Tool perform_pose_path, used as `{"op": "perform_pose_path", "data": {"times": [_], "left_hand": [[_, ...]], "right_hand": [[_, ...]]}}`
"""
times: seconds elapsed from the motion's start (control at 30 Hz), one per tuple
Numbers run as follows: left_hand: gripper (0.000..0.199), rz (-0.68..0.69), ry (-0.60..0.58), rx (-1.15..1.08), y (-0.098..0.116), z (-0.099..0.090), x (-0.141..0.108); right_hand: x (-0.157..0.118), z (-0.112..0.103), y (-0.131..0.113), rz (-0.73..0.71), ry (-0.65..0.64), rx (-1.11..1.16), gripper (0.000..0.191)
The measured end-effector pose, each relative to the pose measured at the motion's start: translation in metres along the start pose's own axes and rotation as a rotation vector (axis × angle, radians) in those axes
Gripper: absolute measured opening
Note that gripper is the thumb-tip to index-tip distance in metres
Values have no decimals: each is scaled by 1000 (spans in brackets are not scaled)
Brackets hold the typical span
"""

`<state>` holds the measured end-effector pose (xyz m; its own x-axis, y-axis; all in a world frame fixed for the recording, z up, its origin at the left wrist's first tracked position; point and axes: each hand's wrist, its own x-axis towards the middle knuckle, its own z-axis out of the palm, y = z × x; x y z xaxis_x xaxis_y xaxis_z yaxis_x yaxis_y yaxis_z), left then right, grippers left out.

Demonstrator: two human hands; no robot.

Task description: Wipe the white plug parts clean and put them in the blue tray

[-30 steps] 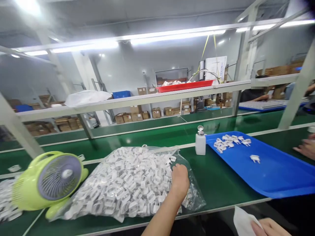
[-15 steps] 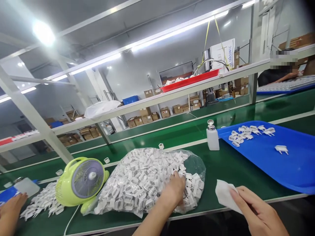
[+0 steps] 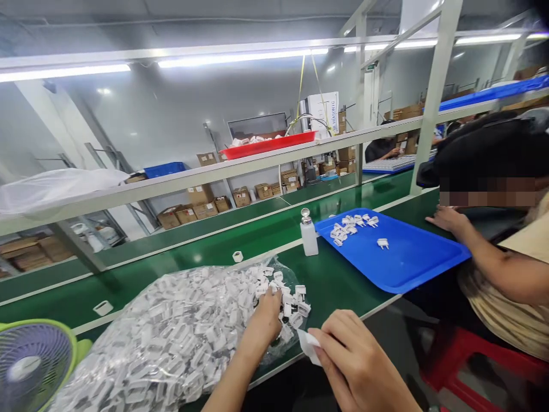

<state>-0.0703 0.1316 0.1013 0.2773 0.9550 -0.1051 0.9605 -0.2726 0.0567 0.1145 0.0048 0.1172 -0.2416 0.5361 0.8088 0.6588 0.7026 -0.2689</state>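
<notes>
My left hand (image 3: 268,315) reaches into the mouth of a clear plastic bag (image 3: 281,263) heaped with white plastic plug housings (image 3: 206,320). Its fingers curl down among the pieces; the fingertips and anything in them are hidden. In a pinch between thumb and fingers, my right hand (image 3: 351,355) holds a white cloth (image 3: 307,345) just right of the bag, above the table's front edge. Several white two-pin plugs (image 3: 343,229) sit bunched at the far left of a blue tray (image 3: 412,263), and a single plug (image 3: 382,244) lies nearer its middle.
A white pump bottle (image 3: 309,237) stands between bag and tray. The green fan (image 3: 38,355) is at lower left. Two loose white pieces, one a small housing (image 3: 237,257), lie behind the bag. A co-worker (image 3: 506,240) sits at right by a red stool (image 3: 467,360). Overhead runs a shelf with a red tray (image 3: 270,146).
The view has swung right and levelled, bringing a seated co-worker into sight while another person's hand at far left has left view. My left hand stays in the bag; my right still holds the cloth.
</notes>
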Motion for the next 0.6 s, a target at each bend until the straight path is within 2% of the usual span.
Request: {"op": "perform_pose_path", "data": {"times": [0.17,0.27,0.33,0.53,0.57,0.6], "left_hand": [[61,40,74,-18,2,4,6],[32,3,111,-21,-2,7,12],[22,-21,131,-26,-6,9,15],[25,-42,150,-47,-11,9,9],[25,-44,148,-48,-11,9,8],[26,-46,145,-47,-11,9,6]], "right_hand": [[2,1,-2,-252,-105,-214,21],[1,-1,-3,-428,-122,-286,26],[1,-5,-5,-519,-118,-296,31],[3,-25,-12,-768,-295,-400,43],[1,-28,-13,-838,-308,-391,46],[-4,-31,-15,-849,-308,-371,48]]}}
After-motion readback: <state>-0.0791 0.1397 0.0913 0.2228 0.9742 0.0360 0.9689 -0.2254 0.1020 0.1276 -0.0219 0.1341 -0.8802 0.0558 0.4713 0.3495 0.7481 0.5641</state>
